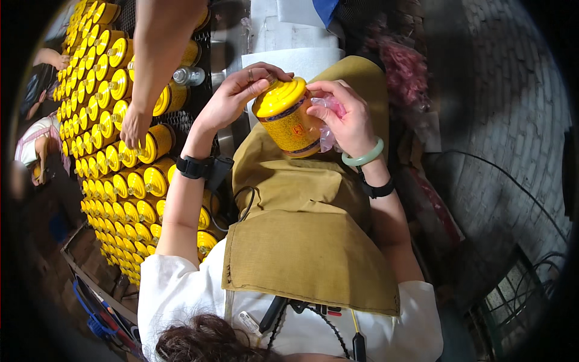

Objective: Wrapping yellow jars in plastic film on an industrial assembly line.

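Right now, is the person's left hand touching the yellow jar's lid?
Touching. The head view shows the left hand with its fingers laid over the rim of the yellow lid, while the right hand grips the jar.

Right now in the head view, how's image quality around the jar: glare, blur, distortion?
Head view: jar sharp and well lit, soft glare on its yellow lid; left hand and right hand in focus; the pink plastic by the right hand looks washed out; the rows of jars bend toward the rim from fisheye; corners black, right side dim.
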A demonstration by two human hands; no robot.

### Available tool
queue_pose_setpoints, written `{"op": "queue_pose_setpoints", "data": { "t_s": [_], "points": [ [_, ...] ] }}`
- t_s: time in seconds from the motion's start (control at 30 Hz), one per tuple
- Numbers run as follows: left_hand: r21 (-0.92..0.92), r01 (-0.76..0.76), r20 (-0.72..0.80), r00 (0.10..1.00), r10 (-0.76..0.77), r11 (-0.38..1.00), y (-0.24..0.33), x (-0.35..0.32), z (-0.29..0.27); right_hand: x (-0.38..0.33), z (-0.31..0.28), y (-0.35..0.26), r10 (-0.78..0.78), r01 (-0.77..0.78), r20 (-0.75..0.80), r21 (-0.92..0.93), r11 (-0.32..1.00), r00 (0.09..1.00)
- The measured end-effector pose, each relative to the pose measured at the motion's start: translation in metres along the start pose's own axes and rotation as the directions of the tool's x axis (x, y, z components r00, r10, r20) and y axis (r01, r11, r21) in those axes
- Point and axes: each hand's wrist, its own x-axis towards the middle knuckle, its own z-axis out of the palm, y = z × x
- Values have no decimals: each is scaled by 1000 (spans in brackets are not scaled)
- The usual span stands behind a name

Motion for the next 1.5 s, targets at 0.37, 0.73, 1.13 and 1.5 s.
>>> {"op": "queue_pose_setpoints", "data": {
  "t_s": [0.37,0.73,1.13,1.5],
  "points": [
    [58,31,-44,999,-29,998,4,-2,9,-1,-5,1,-17,17,1,10,1000,1000],
    [174,26,-267,963,21,984,-14,-13,3,-10,-4,5,140,-149,54,243,959,989],
    [101,147,-251,961,-118,984,-14,-12,13,5,-9,18,72,-122,125,455,882,990],
    [-18,127,-102,986,-128,992,-6,-11,10,14,-18,7,-105,139,374,-66,988,922]
  ]
}}
